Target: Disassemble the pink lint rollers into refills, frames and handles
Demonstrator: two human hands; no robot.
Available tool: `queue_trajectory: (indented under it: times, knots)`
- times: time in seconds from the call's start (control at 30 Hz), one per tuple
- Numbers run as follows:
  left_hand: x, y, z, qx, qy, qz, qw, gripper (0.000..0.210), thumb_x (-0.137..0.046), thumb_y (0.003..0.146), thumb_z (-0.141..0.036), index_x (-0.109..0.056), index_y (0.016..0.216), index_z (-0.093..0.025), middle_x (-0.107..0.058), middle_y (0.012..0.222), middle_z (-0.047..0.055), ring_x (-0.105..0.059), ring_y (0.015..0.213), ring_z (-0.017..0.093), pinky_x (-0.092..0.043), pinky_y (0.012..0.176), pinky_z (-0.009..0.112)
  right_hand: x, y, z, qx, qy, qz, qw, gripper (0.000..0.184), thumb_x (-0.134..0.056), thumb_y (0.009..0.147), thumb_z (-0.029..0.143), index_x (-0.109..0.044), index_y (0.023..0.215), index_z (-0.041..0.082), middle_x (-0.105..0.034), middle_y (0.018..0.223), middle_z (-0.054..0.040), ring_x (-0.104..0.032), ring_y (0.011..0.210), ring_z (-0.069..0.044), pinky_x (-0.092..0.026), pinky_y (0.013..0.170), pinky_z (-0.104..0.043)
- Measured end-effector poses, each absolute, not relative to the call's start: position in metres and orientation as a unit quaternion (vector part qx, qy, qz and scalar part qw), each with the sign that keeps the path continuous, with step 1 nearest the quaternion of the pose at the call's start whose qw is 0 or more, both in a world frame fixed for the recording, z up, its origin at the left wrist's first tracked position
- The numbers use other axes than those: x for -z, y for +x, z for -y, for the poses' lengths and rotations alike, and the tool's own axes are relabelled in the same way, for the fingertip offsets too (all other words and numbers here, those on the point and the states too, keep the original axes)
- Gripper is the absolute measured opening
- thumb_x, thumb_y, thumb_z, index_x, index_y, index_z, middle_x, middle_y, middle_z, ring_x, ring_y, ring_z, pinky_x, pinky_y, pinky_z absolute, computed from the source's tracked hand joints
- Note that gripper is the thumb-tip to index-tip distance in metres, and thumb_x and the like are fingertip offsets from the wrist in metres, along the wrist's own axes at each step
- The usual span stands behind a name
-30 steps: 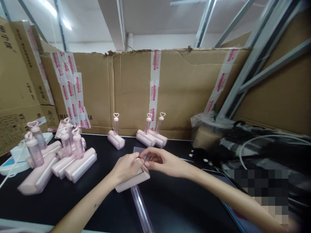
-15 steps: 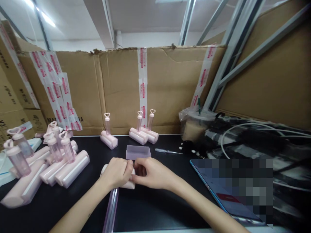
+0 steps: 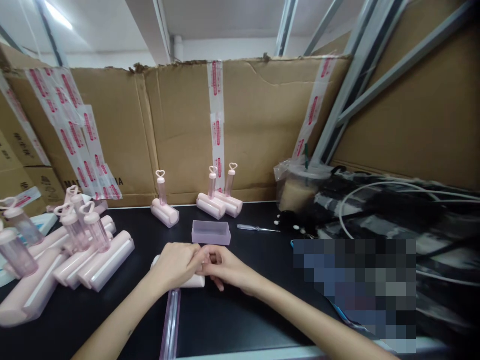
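Observation:
My left hand (image 3: 178,265) is wrapped over a pale pink lint roller (image 3: 194,281) at the middle of the black table, covering most of its body. From under that hand a clear purple-tinted bar (image 3: 171,325) runs toward the table's front edge. My right hand (image 3: 227,267) is closed at the roller's right end, thumb and curled fingers meeting against my left fingertips; whatever it pinches is hidden. Just beyond both hands lies an open, translucent lilac trough-shaped cover (image 3: 211,236).
Several pink lint rollers (image 3: 107,257) with heart-topped handles crowd the left. Another roller (image 3: 165,212) and a pair (image 3: 219,204) stand at the back. A screwdriver (image 3: 258,228), a drink cup (image 3: 300,192), a pixelated patch over a blue-edged phone (image 3: 343,315) and cables (image 3: 356,195) are rightward.
My view has shifted slightly. My right hand's fingers have changed position, with a lower finger now reaching down beside the roller; my left hand keeps its hold.

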State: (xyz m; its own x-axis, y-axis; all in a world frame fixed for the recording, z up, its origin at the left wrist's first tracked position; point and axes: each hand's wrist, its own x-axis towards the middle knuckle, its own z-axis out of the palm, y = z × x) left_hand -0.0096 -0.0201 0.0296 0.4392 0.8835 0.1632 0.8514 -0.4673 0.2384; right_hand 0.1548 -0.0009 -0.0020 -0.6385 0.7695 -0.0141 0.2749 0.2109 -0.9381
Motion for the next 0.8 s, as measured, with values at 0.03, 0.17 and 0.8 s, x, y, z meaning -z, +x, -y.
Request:
queue_trajectory:
  times: [0.03,0.17,0.8]
  knots:
    - [-0.032,-0.011,0.020,-0.145,0.838,-0.521,0.071,0.050,-0.018,0.092,-0.042,-0.060,0.077,-0.021,-0.069,0.078,0.005,-0.064,0.075,0.021,-0.037,0.064,0.027,-0.006,0.158,0.000,-0.486,-0.352,0.766,0.229,0.033,-0.055,0.079,0.050,-0.050,0.081,0.017,-0.052,0.063,0.0047,-0.046,0.040,-0.005,-0.037,0.035,-0.017]
    - [-0.038,-0.018,0.019,-0.211,0.781,-0.570,0.141,0.054,-0.016,0.091,-0.048,-0.060,0.073,-0.020,-0.065,0.070,0.006,-0.062,0.072,0.024,-0.036,0.064,0.029,-0.049,0.190,-0.020,-0.084,-0.506,0.852,0.109,0.024,-0.044,0.088,0.038,-0.058,0.094,0.020,-0.065,0.081,-0.0014,-0.065,0.070,-0.013,-0.048,0.061,-0.021]
    - [-0.022,-0.025,0.003,-0.448,0.592,-0.448,0.498,0.029,-0.046,0.077,-0.041,-0.057,0.089,-0.017,-0.055,0.072,-0.002,-0.053,0.070,0.017,-0.041,0.064,0.026,-0.088,0.225,-0.026,-0.180,-0.402,0.740,0.509,0.017,-0.050,0.084,0.034,-0.048,0.091,0.020,-0.061,0.073,-0.0024,-0.064,0.062,-0.017,-0.052,0.061,-0.030]
